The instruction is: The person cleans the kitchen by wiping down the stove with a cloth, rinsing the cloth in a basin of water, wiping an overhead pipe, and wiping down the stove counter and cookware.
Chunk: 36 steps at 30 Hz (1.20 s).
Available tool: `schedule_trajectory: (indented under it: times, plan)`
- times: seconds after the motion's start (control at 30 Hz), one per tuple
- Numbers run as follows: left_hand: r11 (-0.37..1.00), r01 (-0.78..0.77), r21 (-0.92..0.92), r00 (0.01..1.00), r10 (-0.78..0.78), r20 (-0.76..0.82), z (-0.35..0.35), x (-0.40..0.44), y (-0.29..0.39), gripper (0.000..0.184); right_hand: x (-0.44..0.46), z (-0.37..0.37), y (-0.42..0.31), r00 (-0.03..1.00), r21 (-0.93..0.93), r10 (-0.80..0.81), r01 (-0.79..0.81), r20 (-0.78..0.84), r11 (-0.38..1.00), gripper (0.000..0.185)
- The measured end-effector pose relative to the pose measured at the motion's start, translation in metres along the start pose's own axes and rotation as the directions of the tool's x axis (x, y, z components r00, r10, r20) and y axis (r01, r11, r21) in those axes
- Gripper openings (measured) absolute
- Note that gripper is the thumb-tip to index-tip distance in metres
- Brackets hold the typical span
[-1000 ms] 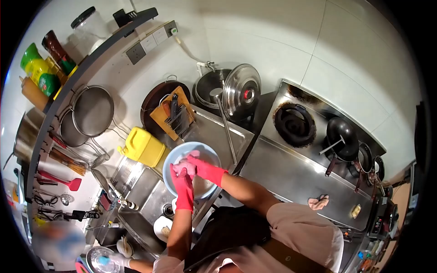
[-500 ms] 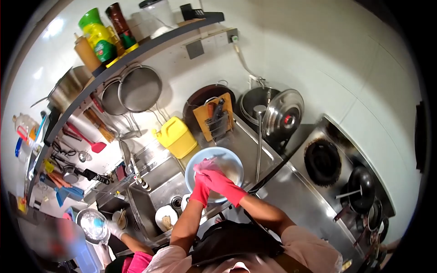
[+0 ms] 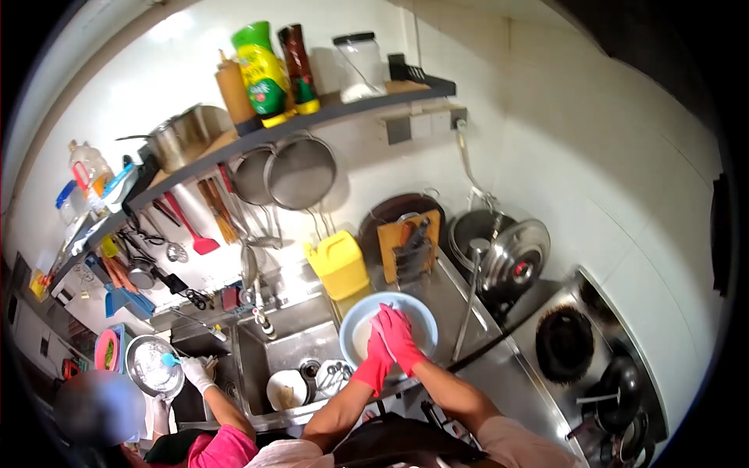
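Observation:
A light blue basin with cloudy water stands on the steel counter right of the sink. Over it are both my hands in pink-red rubber gloves, pressed together with the fingers pointing away from me. My left hand is on the left, and my right hand lies against it from the right. Both are closed; whatever lies between the palms is hidden. A yellow jug stands just behind the basin.
A co-worker in a pink sleeve holds a pan and a blue scrubber at far left. Bowls sit in the sink. A knife rack, lidded pot and stove are behind and right; a shelf hangs above.
The view has swung left, so the basin and stove appear farther right. My hands have gone from handling a pink cloth-like bundle to being pressed together, the bundle now out of sight.

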<state>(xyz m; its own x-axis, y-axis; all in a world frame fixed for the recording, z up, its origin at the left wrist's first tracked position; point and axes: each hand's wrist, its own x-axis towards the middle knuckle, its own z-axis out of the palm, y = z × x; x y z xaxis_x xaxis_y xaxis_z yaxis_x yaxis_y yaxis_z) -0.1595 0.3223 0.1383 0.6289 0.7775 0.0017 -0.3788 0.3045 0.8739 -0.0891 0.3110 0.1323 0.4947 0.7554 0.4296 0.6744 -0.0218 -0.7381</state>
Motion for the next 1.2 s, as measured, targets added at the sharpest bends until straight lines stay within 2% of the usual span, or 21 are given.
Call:
schedule_trajectory:
  times: [0.07,0.13,0.17,0.2,0.23,0.27,0.3,0.37,0.4,0.5,0.53,0.6,0.67,0.8,0.93,0.97,1.0,1.03,1.1,1.13,1.2]
  plan:
    - [0.992,-0.033,0.120,0.999,0.031,0.020,-0.013,0.010,0.002,0.052,-0.005,0.003,-0.007,0.991,-0.043,-0.131,0.132,0.017,0.990,0.046]
    - [0.972,-0.046,0.230,0.999,0.043,0.017,-0.022,0.017,0.008,0.055,-0.015,0.007,-0.011,0.991,0.005,-0.122,0.122,0.046,0.992,0.051]
    - [0.797,-0.179,0.577,0.984,0.141,0.111,-0.023,0.014,0.006,0.054,-0.016,0.005,-0.010,0.993,0.049,-0.098,0.095,0.061,0.994,0.053]
    - [0.487,-0.296,0.822,0.950,0.238,0.202,-0.021,0.009,0.008,0.054,-0.018,0.001,-0.005,0.997,0.113,-0.026,0.018,0.070,0.993,0.056]
    - [0.873,-0.065,0.484,0.995,0.018,0.101,-0.017,0.008,0.001,0.061,-0.019,-0.002,0.002,0.995,0.191,0.058,-0.074,0.085,0.979,0.058]
    - [0.979,0.202,0.001,0.979,-0.202,-0.006,-0.013,0.006,-0.006,0.067,-0.016,-0.007,0.011,0.980,0.280,0.167,-0.191,0.108,0.941,0.060]
    - [0.834,0.431,-0.344,0.887,-0.462,-0.011,0.015,-0.012,0.022,0.073,-0.012,-0.006,0.023,0.944,0.406,0.292,-0.329,0.152,0.853,0.063]
    - [0.955,0.218,-0.200,0.971,-0.190,0.147,0.021,-0.016,0.001,0.082,0.001,-0.001,0.054,0.816,0.678,0.493,-0.548,0.303,0.490,0.067]
    - [0.923,0.338,-0.183,0.935,-0.308,0.175,0.012,-0.012,-0.007,0.072,-0.001,-0.022,0.038,0.708,0.757,0.537,-0.627,0.458,0.182,0.069]
    - [0.970,0.201,-0.134,0.904,-0.131,0.408,0.067,-0.038,0.106,0.079,0.001,-0.029,0.063,0.668,0.827,0.534,-0.550,0.518,-0.114,0.070]
    - [0.919,0.321,-0.231,0.913,-0.234,0.335,0.049,-0.015,0.083,0.076,-0.004,-0.035,0.059,0.752,0.831,0.354,-0.494,0.556,-0.255,0.068]
    - [0.846,0.324,-0.423,0.906,-0.148,0.397,0.040,0.009,0.060,0.074,-0.016,-0.038,0.043,0.812,0.804,0.190,-0.458,0.552,-0.380,0.068]
    - [0.729,0.351,-0.587,0.893,-0.073,0.444,0.047,0.015,0.062,0.073,-0.026,-0.034,0.029,0.831,0.783,0.150,-0.423,0.536,-0.456,0.069]
    - [0.641,0.399,-0.656,0.874,-0.049,0.484,0.053,-0.001,0.050,0.080,-0.026,-0.044,0.034,0.857,0.735,0.147,-0.323,0.495,-0.596,0.069]
    - [0.560,0.555,-0.614,0.791,-0.127,0.599,0.037,-0.009,0.028,0.083,-0.014,-0.071,0.049,0.872,0.694,0.158,-0.245,0.463,-0.677,0.070]
    - [0.603,0.557,-0.571,0.793,-0.182,0.581,0.031,-0.010,0.029,0.079,-0.013,-0.081,0.048,0.873,0.828,0.199,-0.318,0.446,-0.462,0.070]
    - [0.645,0.553,-0.528,0.798,-0.228,0.557,0.021,-0.008,0.023,0.075,-0.012,-0.089,0.045,0.892,0.885,0.201,-0.325,0.404,-0.333,0.073]
    - [0.688,0.541,-0.485,0.809,-0.267,0.524,0.007,-0.002,0.015,0.072,-0.009,-0.122,-0.033,0.945,0.949,0.094,-0.307,0.312,-0.070,0.076]
    - [0.844,0.415,-0.341,0.908,-0.411,0.088,-0.018,0.032,-0.048,0.056,0.004,-0.080,0.041,0.956,0.956,0.006,-0.292,0.292,-0.019,0.075]
    - [0.885,0.405,-0.229,0.910,-0.415,0.005,-0.018,0.032,-0.050,0.053,0.008,-0.068,0.049,0.860,0.834,0.195,-0.507,0.472,0.219,0.071]
    - [0.919,0.395,-0.003,0.919,-0.395,0.004,-0.007,0.029,-0.036,0.048,0.001,-0.052,0.011,0.939,0.538,0.238,-0.339,0.250,0.772,0.056]
